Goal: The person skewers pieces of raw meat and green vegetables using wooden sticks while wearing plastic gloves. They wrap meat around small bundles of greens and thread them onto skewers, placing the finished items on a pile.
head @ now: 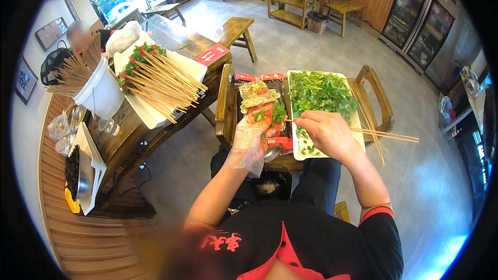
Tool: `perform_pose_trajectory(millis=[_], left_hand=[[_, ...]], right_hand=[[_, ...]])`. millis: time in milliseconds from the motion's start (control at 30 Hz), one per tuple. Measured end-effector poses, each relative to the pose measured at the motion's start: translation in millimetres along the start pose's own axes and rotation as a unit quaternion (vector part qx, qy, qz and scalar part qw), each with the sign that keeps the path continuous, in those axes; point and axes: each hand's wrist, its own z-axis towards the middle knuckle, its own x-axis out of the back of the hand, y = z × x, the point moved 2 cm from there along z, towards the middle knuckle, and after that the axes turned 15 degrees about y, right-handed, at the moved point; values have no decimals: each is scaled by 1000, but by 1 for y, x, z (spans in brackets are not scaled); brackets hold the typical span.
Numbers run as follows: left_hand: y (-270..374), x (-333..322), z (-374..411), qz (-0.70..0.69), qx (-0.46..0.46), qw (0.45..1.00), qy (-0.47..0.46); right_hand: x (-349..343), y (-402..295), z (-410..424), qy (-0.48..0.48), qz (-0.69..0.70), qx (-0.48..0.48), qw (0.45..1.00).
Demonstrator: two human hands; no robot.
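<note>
My left hand [251,134], in a clear plastic glove, holds red meat with green cilantro leaves against it, above a pile of meat slices [261,103] on packaging with red edges. In my bare right hand [327,130] are thin wooden skewers [389,134]; one tip points at the meat in my left hand. Under the right hand stands a white tray [296,140] of cilantro [321,91]. More loose skewers [367,118] lie across the wooden seat at its right side.
On the wooden table [155,27] to the left, a white tray [146,114] holds many filled skewers, beside a white bucket [102,89] of bare skewers. A metal bowl [83,175] of dark food stands lower left. A person [79,35] is behind the bucket.
</note>
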Motion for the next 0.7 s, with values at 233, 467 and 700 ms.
perform_pose_trajectory(millis=[233, 467, 700], left_hand=[[2, -8, -8, 13, 3, 1000, 8], [-1, 7, -1, 22, -35, 999, -9], [7, -7, -10, -21, 25, 999, -20]], right_hand=[[-10, 1, 2, -31, 45, -44, 998], [-25, 7, -3, 0, 181, -141, 973], [-28, 9, -10, -2, 235, -232, 944]])
